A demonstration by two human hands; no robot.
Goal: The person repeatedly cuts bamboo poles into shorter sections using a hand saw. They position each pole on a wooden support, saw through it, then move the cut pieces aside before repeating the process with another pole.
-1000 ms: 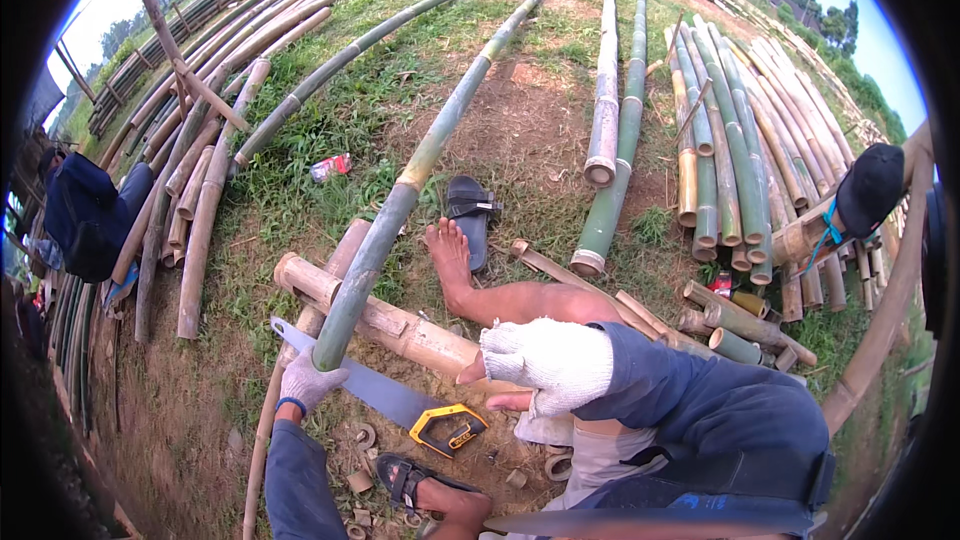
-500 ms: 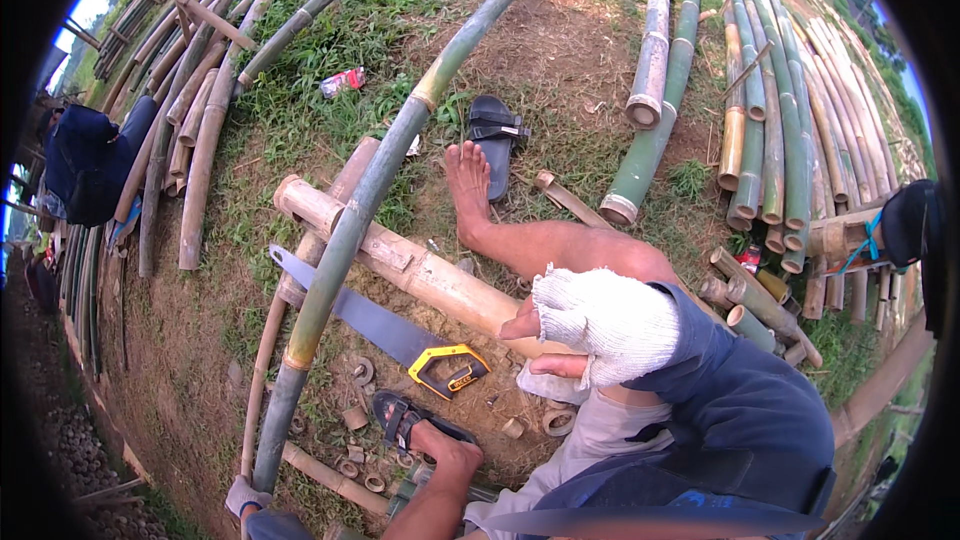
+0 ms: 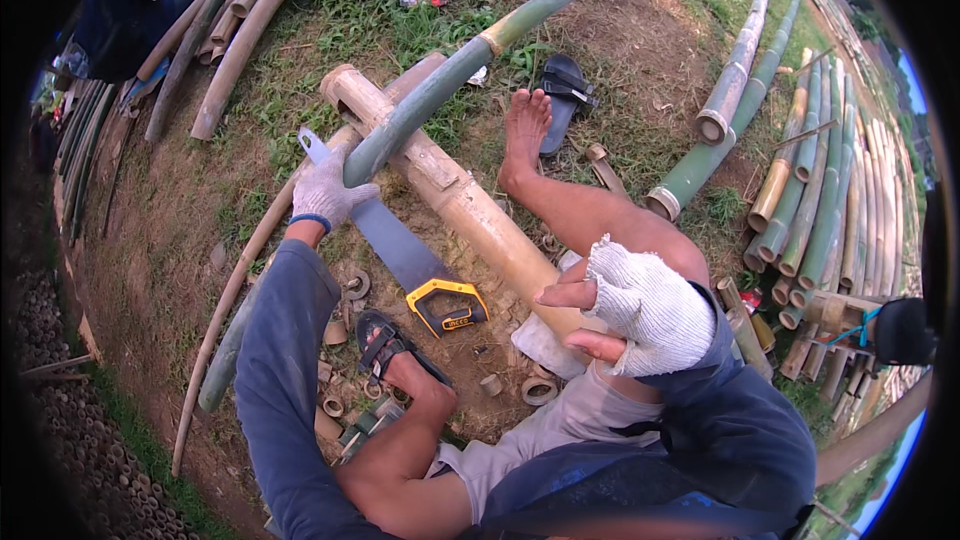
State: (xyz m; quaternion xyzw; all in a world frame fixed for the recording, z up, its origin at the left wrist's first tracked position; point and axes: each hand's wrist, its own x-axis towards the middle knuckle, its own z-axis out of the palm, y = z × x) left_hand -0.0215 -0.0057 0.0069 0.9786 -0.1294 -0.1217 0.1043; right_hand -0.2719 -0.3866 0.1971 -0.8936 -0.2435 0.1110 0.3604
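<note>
A long green bamboo pole lies aslant over a thicker tan bamboo log. My left hand, in a pale knitted glove, is on the pole just below that crossing, with fingers and thumb around it. Beside and partly behind that hand is a handsaw with a yellow and black handle, its blade passing under the pole. My right hand hovers over or rests near my bent leg and the log's near end. Its glove leaves the thumb and a finger bare; they stick out apart, nothing visible between them.
Black sandals are by my far foot and on my near foot. Bamboo offcut rings litter the ground. Stacked poles lie right, more poles upper left. A dark-clothed person is at far left.
My left hand has gone from the pole's lower end up to near the crossing with the log. The view has shifted. My right hand keeps its pose.
</note>
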